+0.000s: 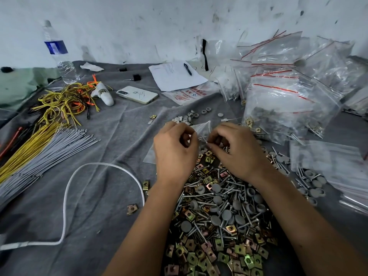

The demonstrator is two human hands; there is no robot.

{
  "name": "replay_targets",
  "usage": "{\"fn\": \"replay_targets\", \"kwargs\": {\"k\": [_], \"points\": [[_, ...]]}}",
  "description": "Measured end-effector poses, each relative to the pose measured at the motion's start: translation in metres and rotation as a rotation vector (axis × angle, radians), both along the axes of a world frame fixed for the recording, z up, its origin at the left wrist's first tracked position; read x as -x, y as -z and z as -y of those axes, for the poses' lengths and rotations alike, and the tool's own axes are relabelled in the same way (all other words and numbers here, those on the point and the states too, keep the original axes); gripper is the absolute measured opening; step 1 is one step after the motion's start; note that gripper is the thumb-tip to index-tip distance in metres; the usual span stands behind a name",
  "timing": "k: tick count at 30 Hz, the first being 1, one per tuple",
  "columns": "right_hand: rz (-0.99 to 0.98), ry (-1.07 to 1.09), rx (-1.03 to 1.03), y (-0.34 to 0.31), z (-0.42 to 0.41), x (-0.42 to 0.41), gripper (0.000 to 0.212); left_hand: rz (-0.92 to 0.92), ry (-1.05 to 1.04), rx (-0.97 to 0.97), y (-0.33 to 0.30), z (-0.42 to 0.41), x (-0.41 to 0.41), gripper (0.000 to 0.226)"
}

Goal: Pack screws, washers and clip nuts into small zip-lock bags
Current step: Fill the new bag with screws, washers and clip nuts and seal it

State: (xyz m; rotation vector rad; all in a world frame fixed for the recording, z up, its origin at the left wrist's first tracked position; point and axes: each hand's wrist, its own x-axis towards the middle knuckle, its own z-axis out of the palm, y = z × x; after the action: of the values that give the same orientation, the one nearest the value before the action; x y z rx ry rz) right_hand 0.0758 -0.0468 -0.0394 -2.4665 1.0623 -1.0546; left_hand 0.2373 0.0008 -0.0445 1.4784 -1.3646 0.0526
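Centrally, two hands, left hand (175, 148), right hand (235, 150), one bag (201, 129)

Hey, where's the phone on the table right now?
In the head view, the white phone lies flat on the grey cloth left of centre, between the tangle of yellow cords and the paper sheet with a pen.

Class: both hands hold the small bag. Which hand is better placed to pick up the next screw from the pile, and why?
Probably the right hand. It pinches the bag right above the pile, with screws under its fingers. The left hand sits over the cloth at the pile's edge.
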Motion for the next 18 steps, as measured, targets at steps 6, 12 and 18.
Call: {"fn": "replay_targets", "kwargs": {"k": [6,12,18], "points": [[0.079,0.05,0.04,-0.003,0.0,0.003,0.009,-0.056,-0.023,0.008,-0.001,-0.001,-0.002,0.012],[-0.263,0.312,-0.073,0.001,0.007,0.013,0.02,-0.059,-0.031,0.018,-0.001,-0.002,-0.001,0.014],[-0.367,0.326,-0.196,-0.005,0.004,0.011,0.019,-0.148,0.011,0.033,-0.001,-0.001,-0.002,0.014]]}}
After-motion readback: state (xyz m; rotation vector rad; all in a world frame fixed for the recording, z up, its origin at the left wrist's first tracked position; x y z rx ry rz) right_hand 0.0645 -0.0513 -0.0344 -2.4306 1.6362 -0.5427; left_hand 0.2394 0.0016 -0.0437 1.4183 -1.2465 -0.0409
